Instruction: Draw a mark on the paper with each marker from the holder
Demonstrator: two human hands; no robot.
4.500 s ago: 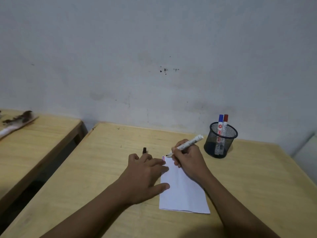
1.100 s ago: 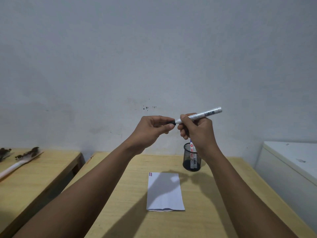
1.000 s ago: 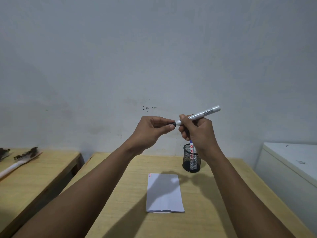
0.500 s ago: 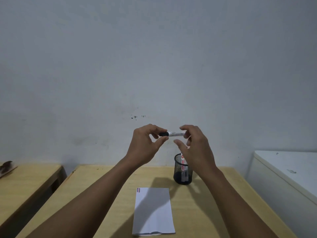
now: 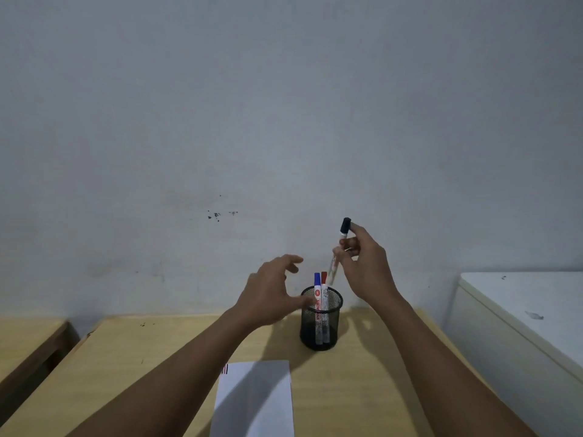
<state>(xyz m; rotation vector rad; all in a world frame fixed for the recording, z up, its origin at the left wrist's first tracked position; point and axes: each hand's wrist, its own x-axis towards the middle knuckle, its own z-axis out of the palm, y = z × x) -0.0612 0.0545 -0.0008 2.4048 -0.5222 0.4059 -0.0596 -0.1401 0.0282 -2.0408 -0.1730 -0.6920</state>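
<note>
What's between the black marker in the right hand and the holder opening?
Nothing visible blocks it. The black marker in the right hand hangs above the holder, over its right rim. The blue marker and red marker stand left of center; the left hand hovers open beside them.

No text, brand or number can be read. Red printing and a round red emblem are seen on the white barrels of the blue-capped marker [image 5: 317, 294] and the red-capped marker [image 5: 324, 293], just beyond the fingertips [image 5: 310, 300] of the left hand [image 5: 271, 294], but the lettering is too small and blurred to be made out. Faint printing on the black-capped marker [image 5: 339, 247], pinched between the fingers of the right hand [image 5: 366, 266], is likewise illegible. Short coloured strokes, not letters, are found at the paper [image 5: 255, 402] corner.
</note>
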